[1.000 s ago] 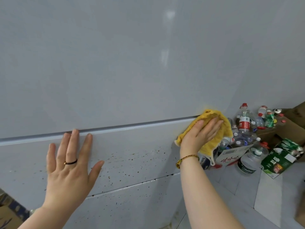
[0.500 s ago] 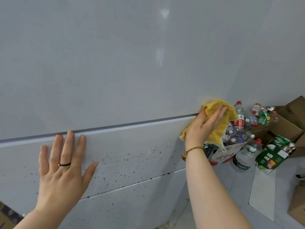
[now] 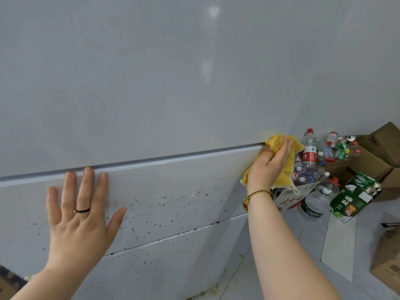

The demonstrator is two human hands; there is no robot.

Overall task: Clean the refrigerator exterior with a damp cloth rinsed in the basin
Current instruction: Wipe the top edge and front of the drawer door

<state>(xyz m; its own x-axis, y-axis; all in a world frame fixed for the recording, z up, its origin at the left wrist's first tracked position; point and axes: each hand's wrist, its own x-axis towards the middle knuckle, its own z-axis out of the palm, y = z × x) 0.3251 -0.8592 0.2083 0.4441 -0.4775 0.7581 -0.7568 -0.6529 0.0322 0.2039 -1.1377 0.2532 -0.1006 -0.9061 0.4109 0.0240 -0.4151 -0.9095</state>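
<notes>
Right hand (image 3: 267, 167) fingers (image 3: 286, 146) lying together and pressing the yellow cloth (image 3: 281, 169) flat against the right edge of the refrigerator (image 3: 151, 83), fingertips pointing up toward the end of the horizontal door seam (image 3: 173, 158); cloth bunching above the fingertips and hanging loose below the palm

Left hand (image 3: 80, 213) resting flat on the middle door panel, fingers (image 3: 88, 182) spread apart and holding nothing, tips touching the seam, a dark ring (image 3: 81, 211) on one finger

Key relation: brown spatter specks (image 3: 162, 211) are lying between the two hands, down and to the left of the cloth, strung out along the panel's long horizontal axis. The cloth hand is the nearer one to work them, so the next pass likely calls for a leftward, slightly downward sweep toward the bracing hand

Further out: bottles (image 3: 309, 154) and cardboard boxes (image 3: 381, 148) piling on the floor (image 3: 303, 245) to the right. No basin in view
</notes>
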